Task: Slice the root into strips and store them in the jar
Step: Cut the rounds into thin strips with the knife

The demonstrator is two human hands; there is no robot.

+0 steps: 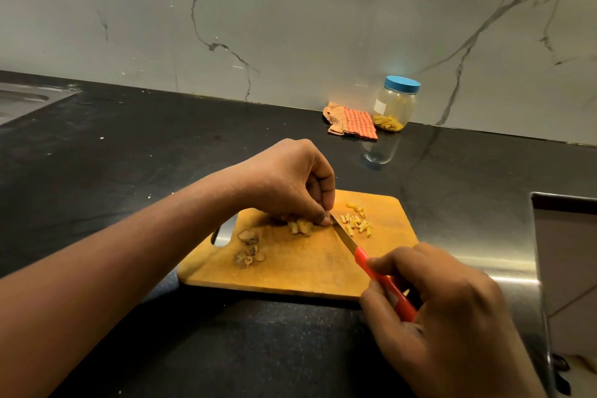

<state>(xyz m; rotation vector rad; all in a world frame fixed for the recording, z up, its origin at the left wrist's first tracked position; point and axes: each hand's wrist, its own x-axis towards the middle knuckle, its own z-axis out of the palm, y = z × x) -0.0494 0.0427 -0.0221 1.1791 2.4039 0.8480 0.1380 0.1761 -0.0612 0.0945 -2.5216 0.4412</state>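
On the wooden cutting board (307, 271) lies a pale peeled root piece (301, 225). My left hand (290, 184) pins it down with curled fingertips. In my right hand (452, 310) I grip a knife by its red handle (384, 284); the blade (344, 236) angles up to the root beside my left fingertips. Several cut yellow strips (357, 221) are scattered to the right of the blade. Brown peel scraps (248, 249) sit on the board's left part. The clear jar (394, 105), with a blue lid on and some strips inside, stands at the back by the wall.
A red checked cloth (350, 121) lies left of the jar. The black countertop (129, 155) surrounds the board. A steel sink (22, 100) is at far left. A shiny metal appliance edge (565, 268) stands at right.
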